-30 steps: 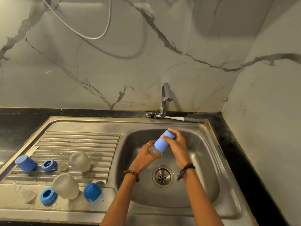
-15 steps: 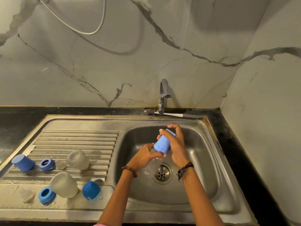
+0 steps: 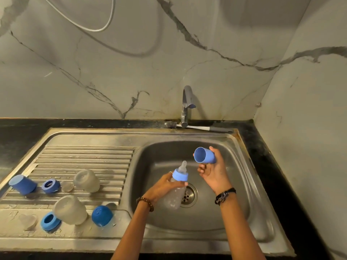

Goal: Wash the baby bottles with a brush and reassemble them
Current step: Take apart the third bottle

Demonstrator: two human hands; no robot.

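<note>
Left hand (image 3: 165, 184) gripping bottle (image 3: 175, 196) over sink (image 3: 242, 177), nipple (image 3: 183, 167) and ring (image 3: 180, 175) tilted up and away, body angled above drain (image 3: 187, 196), presumably to keep drips in the basin. Right hand (image 3: 214, 171) pinching blue cap (image 3: 203, 155), held apart from nipple, open end facing left. Brush (image 3: 197, 127) lying behind tap (image 3: 186, 106) on surface (image 3: 112, 122), untouched. Loose bottles, rings and caps set on drainboard (image 3: 84, 160), likely for draining.

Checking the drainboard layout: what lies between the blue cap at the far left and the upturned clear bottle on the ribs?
In the head view, a blue collar ring and a clear disc lie between the blue cap and the bottle.
</note>
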